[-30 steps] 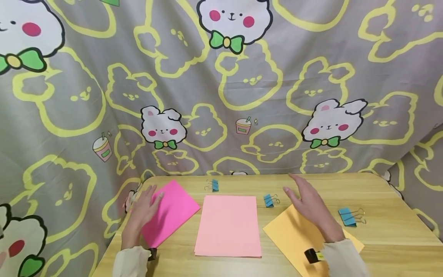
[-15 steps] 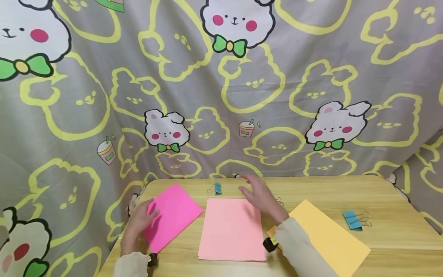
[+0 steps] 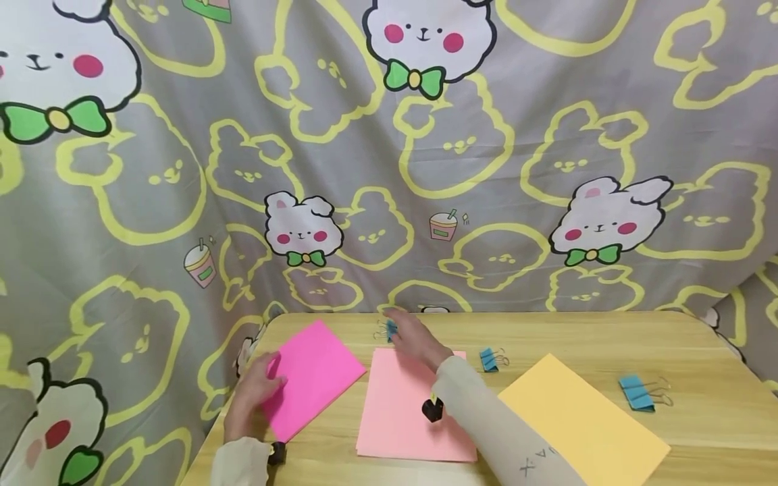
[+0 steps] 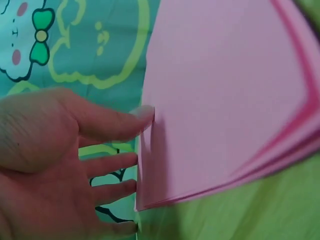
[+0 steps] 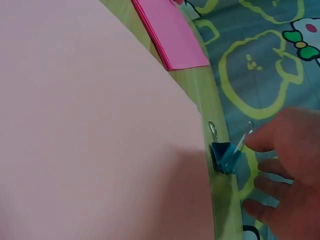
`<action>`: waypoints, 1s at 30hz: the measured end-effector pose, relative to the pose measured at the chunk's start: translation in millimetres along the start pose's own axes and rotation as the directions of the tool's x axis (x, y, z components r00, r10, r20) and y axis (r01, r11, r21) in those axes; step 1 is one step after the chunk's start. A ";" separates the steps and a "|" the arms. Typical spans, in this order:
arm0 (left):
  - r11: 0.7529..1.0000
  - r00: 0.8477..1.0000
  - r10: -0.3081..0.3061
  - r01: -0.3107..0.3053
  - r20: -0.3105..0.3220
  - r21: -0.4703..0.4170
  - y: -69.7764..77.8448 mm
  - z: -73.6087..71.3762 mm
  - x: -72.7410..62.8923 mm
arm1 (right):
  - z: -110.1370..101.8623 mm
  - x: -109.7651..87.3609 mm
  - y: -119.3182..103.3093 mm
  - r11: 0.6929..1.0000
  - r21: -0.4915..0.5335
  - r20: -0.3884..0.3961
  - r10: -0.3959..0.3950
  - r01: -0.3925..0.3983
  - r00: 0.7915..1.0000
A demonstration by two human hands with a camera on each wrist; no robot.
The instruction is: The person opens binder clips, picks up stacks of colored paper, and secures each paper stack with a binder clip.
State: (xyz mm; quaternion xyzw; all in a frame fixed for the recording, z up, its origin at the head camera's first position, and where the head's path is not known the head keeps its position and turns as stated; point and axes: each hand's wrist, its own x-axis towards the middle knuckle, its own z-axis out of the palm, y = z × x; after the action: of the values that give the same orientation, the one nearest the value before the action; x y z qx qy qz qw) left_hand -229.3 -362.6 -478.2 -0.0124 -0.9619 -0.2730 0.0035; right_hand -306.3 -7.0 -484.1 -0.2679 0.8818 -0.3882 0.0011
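Note:
My left hand [image 3: 256, 386] is at the left edge of a stack of hot pink paper [image 3: 317, 379]. In the left wrist view the thumb tip lies over the edge of the paper [image 4: 225, 95], and the other fingers stretch straight to its side. My right hand [image 3: 418, 339] reaches over the far edge of a light pink paper stack [image 3: 389, 418], beside a small blue binder clip [image 3: 392, 331]. The right wrist view has the thumb tip right at one wire handle of the clip [image 5: 223, 157], with the fingers spread and extended beyond it.
Yellow-orange paper [image 3: 589, 418] lies on the wooden table [image 3: 699, 351] at the right. A second blue binder clip [image 3: 489, 360] sits behind it, and a larger one [image 3: 637, 393] farther right. A patterned grey curtain [image 3: 462, 263] hangs along the table's back and left.
My right hand has swept left from above the yellow-orange paper, across the light pink stack, to the small binder clip. My left hand has come down to the hot pink paper's edge.

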 end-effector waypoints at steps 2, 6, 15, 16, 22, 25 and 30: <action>0.999 0.999 -0.030 0.030 -0.014 0.012 0.7 2.6 -0.8 | 4.6 4.4 -2.3 0.999 -0.036 -0.005 -0.025 0.025 1.000; 0.997 0.996 -0.078 0.079 -0.030 0.023 1.8 3.6 -2.2 | 8.9 11.3 -8.7 0.987 -0.148 -0.006 -0.067 0.065 0.998; 0.975 0.977 -0.212 0.212 -0.009 0.066 10.5 -3.0 0.8 | 3.8 11.8 -12.1 0.941 -0.336 -0.056 -0.052 0.031 0.997; 0.972 0.975 -0.223 0.222 -0.004 0.072 10.9 -3.4 0.7 | 2.3 10.9 -11.7 0.934 -0.356 -0.071 -0.069 0.039 0.995; 0.966 0.972 -0.235 0.234 0.004 0.110 3.9 -2.9 -3.5 | -6.3 6.0 -1.2 0.894 -0.447 -0.142 -0.107 0.033 0.984; 0.964 0.970 -0.242 0.240 0.005 0.110 0.6 -2.2 -5.1 | -10.3 4.2 5.8 0.866 -0.500 -0.154 -0.079 -0.008 0.985; 0.964 0.971 -0.238 0.235 0.003 0.126 -1.3 -1.9 -5.4 | -20.6 -0.5 9.2 0.851 -0.521 -0.173 -0.034 -0.062 0.984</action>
State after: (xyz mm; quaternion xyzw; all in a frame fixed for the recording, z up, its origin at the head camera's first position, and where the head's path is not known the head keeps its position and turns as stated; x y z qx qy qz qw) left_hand -223.9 -364.8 -477.3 0.1002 -0.9717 -0.2109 -0.0368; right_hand -314.6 12.4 -476.2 -0.2163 0.9527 -0.1549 -0.1468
